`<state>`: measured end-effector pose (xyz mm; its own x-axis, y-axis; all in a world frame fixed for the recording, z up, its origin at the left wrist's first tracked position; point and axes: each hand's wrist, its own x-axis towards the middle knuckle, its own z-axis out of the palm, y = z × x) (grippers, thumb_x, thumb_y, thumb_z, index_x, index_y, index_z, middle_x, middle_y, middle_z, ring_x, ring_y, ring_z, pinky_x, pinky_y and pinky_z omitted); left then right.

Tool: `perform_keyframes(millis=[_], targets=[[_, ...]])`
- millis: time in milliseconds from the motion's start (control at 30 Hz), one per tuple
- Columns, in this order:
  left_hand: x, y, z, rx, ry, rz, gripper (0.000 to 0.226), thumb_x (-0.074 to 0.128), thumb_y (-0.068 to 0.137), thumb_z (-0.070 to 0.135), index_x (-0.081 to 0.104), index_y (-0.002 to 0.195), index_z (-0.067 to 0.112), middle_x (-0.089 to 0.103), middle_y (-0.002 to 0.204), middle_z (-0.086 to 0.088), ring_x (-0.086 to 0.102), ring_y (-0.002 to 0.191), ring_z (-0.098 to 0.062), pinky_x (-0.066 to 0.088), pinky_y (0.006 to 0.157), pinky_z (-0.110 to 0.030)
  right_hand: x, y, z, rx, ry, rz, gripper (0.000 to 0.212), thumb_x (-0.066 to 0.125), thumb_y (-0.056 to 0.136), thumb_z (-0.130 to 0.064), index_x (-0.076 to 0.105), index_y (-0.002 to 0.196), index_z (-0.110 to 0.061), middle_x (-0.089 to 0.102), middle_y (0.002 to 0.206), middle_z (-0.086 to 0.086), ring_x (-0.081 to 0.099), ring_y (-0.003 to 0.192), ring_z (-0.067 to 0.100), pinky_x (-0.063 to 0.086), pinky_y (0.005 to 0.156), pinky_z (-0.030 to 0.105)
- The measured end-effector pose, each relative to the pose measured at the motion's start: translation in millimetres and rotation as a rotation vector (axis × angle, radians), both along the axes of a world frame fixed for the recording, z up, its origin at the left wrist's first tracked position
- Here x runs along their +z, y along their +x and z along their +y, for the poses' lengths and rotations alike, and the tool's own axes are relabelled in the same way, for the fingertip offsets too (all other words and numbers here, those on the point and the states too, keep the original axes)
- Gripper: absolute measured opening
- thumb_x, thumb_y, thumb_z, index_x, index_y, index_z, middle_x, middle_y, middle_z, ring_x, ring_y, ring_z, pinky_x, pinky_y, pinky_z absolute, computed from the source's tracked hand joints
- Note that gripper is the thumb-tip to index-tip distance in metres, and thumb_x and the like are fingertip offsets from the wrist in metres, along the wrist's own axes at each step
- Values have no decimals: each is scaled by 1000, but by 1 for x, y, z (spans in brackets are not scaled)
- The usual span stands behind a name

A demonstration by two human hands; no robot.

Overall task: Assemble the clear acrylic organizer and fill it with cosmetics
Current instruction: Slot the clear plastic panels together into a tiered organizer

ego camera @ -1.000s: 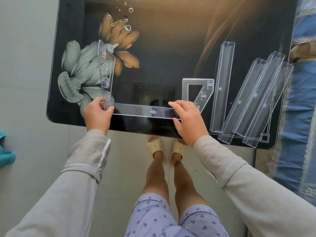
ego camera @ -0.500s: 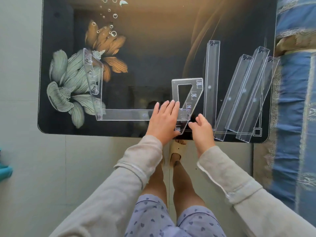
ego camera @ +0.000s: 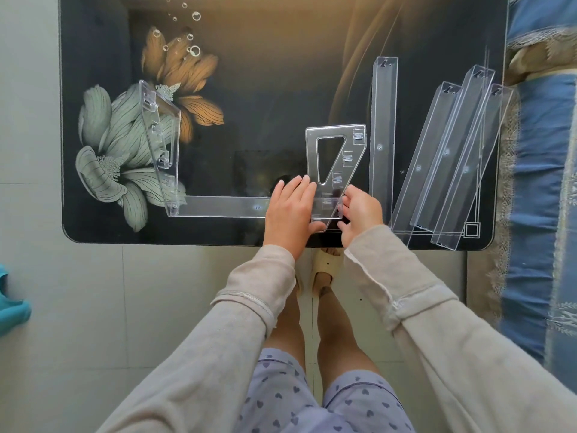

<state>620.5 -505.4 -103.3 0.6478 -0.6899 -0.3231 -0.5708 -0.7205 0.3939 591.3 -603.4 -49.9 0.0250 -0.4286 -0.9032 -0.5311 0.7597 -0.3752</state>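
A black glass desk printed with flowers and bubbles fills the upper half of the frame, and blue patterned fabric runs down the right edge. Four long clear acrylic trays lie fanned at the right of the desk, not yet fitted. Left of centre an upright side panel stands over the flower print, joined at its near corner to a bottom tray that lies along the desk's near edge. The second side panel, with a triangular cut-out, lies flat at the tray's free end. The left hand lies flat, fingers straight, pressing where tray and panel overlap. The right hand curls its fingers round the panel's lower right edge, seemingly ready to lift it. No cosmetics are in view. The upright panel appears held by one joint only, so twisting the tray while raising the second panel could tip it or pop that joint. Forcing a misaligned tab could crack the small clips. The work also sits close to the desk's near edge on slick glass, so a part could slide off. No brand or writing is legible; the moulded marks are too small.
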Motion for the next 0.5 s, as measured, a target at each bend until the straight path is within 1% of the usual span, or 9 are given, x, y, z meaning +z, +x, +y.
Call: perform_keyframes(millis=[67,133,200,233,300,333,367,433,500], targets=[[1,-1,-1,38,-15,0,73,72,75,34,42,136,11,43,145,-6,34,139,-21,14,119,-35,-5,5,-7,43,34,18,19,40,95,-15,55,85,-8,60,104,10,52,90,18,39,87,34],[2,-1,-1,50,-22,8,72,72,75,33,43,136,11,45,145,-6,34,138,-21,14,119,-35,-8,9,-13,56,59,56,21,41,93,-13,52,75,-11,56,84,6,52,75,15,43,95,37],[3,-1,0,57,-29,22,71,73,74,33,44,135,11,46,144,-5,35,138,-20,14,119,-34,-9,10,-16,57,88,50,20,44,92,-14,59,103,-5,57,89,11,57,81,19,47,94,37],[4,-1,0,63,-34,26,70,73,74,33,45,134,12,48,142,-5,36,137,-20,15,119,-34,-9,11,-17,68,93,38,28,47,92,-15,54,117,-4,56,95,12,58,84,20,50,86,37],[6,0,-1,74,-44,21,66,73,73,34,49,131,12,53,138,-4,41,134,-20,17,118,-34,-10,12,-16,130,47,27,38,53,90,-17,48,125,-4,51,90,8,53,73,17,49,70,34],[7,1,-1,74,-53,15,63,73,73,34,52,128,12,56,135,-4,44,132,-21,20,117,-35,-13,11,-16,183,4,33,37,54,89,-17,49,123,-3,51,87,7,53,72,18,49,70,36],[8,1,0,68,-65,6,59,73,73,34,55,125,13,59,131,-5,47,129,-22,22,115,-35,-13,11,-16,248,-48,34,32,55,88,-17,52,117,-3,54,88,7,56,75,19,51,75,37],[10,2,2,43,-83,-4,55,72,74,36,57,122,14,64,124,-5,53,121,-22,28,111,-35,-14,8,-18,386,-171,14,8,57,88,-17,53,91,-11,59,92,11,63,76,22,57,77,41],[12,2,5,8,-100,2,55,71,75,35,56,124,15,66,118,-5,56,115,-23,33,105,-35,-13,1,-22,539,-309,0,25,59,87,-18,43,69,-17,61,90,14,66,67,22,60,69,42]])
